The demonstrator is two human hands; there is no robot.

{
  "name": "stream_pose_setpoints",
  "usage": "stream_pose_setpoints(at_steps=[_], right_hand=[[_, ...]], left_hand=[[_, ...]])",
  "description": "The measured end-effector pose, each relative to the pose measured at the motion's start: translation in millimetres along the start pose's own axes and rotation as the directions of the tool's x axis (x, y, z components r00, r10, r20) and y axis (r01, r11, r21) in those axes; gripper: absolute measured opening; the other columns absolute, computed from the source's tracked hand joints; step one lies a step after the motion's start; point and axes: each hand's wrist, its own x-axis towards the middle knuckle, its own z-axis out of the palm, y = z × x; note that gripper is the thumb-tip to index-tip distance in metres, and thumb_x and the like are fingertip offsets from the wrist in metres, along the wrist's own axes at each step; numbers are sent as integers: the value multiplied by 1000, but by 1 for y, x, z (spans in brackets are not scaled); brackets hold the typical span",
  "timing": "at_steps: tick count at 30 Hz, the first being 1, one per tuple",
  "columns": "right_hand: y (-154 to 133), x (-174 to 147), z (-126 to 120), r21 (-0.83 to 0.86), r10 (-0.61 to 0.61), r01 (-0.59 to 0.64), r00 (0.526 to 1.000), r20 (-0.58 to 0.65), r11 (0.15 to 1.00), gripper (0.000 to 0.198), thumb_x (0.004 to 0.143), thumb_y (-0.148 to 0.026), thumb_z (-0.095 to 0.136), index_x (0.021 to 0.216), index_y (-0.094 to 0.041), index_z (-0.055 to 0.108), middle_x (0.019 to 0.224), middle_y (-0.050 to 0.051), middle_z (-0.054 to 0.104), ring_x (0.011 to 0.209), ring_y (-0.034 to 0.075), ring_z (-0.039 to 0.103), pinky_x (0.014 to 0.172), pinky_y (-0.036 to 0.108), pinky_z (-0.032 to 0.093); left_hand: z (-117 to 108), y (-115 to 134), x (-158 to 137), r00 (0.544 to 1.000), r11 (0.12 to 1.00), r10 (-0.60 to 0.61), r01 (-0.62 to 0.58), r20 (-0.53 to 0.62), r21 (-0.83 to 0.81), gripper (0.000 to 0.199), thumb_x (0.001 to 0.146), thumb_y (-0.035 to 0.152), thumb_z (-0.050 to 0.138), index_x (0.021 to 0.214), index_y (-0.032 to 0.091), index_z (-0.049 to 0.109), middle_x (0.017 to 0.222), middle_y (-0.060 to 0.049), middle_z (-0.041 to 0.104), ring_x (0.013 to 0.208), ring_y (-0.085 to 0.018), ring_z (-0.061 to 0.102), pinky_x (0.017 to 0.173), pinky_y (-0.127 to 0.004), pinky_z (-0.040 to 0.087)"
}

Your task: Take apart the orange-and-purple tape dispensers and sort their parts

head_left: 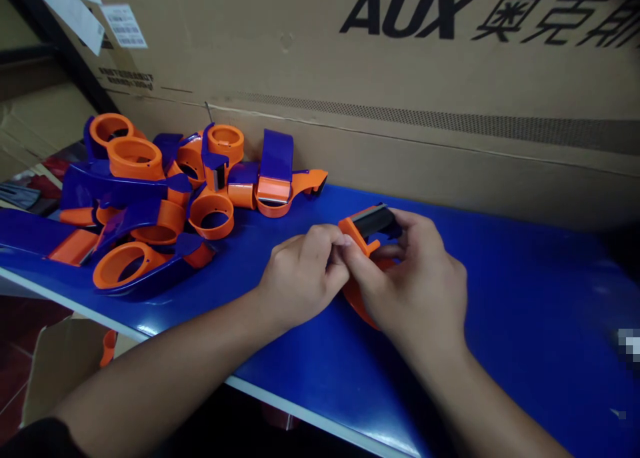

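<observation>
Around the held tape dispenser (370,225), the left hand (305,278) sits close at eight o'clock and the right hand (425,285) at four, gripping it. Between nine and ten o'clock, a pile of dispensers (115,186) lies on the table (525,311). Behind, at twelve, a carton (300,65) spans the far side, its labels (124,26) toward ten. Farther out at eight, below the near edge, is an open box (67,365).

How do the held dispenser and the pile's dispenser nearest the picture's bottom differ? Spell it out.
The held dispenser is in the right grip; the pile dispenser lies unheld.
The held dispenser's ring is mostly hidden; the pile dispenser's ring is open to view.
The held dispenser shows a broad black part on top; the pile dispenser shows glossy blue along its side.
Both have orange parts.
</observation>
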Motion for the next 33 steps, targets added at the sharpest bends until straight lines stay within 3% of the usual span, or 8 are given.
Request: stream_pose_setpoints(at_steps=[8,15,19,23,26,29,31,33], right_hand=[[-2,1,1,8,63,-63,998,5,998,57,81,-59,73,122,-22,62,74,5,72,64,26,69,55,35,47],[6,6,-1,220,104,-116,992,65,969,48,82,-54,74,117,-23,64,99,8,77,69,22,71,63,37,55],[12,12,-2,497,158,-244,965,210,833,44,84,-50,75,119,-25,64,109,9,77,90,25,75,76,39,61],[13,18,-6,594,188,-330,939,289,734,38,85,-49,74,113,-24,68,108,8,77,95,26,74,79,38,61],[11,20,-11,622,198,-408,904,380,668,39,85,-49,74,113,-22,69,100,7,76,83,22,72,68,31,59],[8,20,-17,625,187,-520,834,519,582,35,87,-50,72,106,-21,71,86,5,73,65,16,64,53,25,51],[7,21,-20,629,171,-571,797,579,528,30,87,-49,72,97,-21,71,77,3,69,58,13,59,49,22,47],[6,22,-22,631,159,-608,769,619,482,29,85,-49,74,90,-21,70,70,1,65,54,13,56,45,22,45]], left_hand=[[2,2,1,995,995,-94,94,16,-24,26,84,16,67,104,24,52,91,3,74,72,-12,73,68,-23,59],[3,-4,2,984,972,-164,172,64,-159,28,83,16,69,107,23,56,92,1,73,80,-13,74,74,-24,61],[3,-6,7,967,902,-190,240,170,-359,31,89,18,64,118,22,58,107,-4,74,97,-16,73,88,-30,62],[1,-5,11,926,842,-119,286,359,-458,31,100,23,51,130,22,57,130,-10,68,122,-22,65,106,-41,55],[1,-3,10,890,762,-92,352,446,-544,43,104,29,46,147,24,46,151,-12,54,142,-26,50,120,-48,42],[3,-2,7,861,669,-89,425,502,-609,51,106,33,44,156,28,36,162,-8,41,151,-25,38,127,-48,31],[4,-2,6,841,625,-124,478,526,-617,52,106,30,44,156,31,34,162,-6,40,150,-24,38,126,-46,32],[5,-4,7,824,600,-202,532,530,-598,50,104,25,46,153,30,38,154,-6,51,143,-23,48,121,-45,41]])
